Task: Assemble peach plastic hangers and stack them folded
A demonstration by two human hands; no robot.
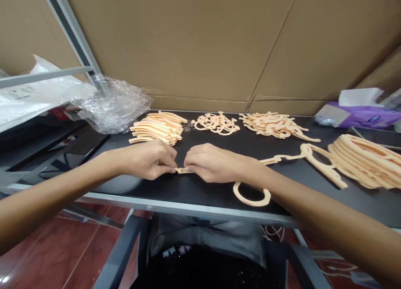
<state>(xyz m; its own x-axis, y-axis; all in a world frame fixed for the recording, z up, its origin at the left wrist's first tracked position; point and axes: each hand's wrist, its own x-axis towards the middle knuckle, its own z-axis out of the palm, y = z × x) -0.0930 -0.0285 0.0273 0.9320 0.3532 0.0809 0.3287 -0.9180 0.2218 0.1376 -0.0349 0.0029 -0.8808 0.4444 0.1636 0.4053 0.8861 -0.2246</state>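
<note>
My left hand [150, 158] is closed in a pinch on one end of a narrow peach-coloured plastic hanger part [184, 171]. Close beside it, my right hand [216, 161] also pinches that part, its fingers hiding much of it. A curved hanger hook [253, 200] shows below my right wrist, near the table's front edge. Past that wrist, a hanger arm [269, 160] comes into sight and runs toward a looped hanger piece [324, 166]. Whether these join under my hand and forearm I cannot tell.
Behind my hands lie stacked hanger arms [158, 128], a heap of hooks [216, 123] and more hanger parts [275, 124]. Nested hangers [363, 159] sit at the right, by a purple tissue pack [363, 113]. Clear plastic wrap [117, 105] is at the back left, before a cardboard wall [188, 42].
</note>
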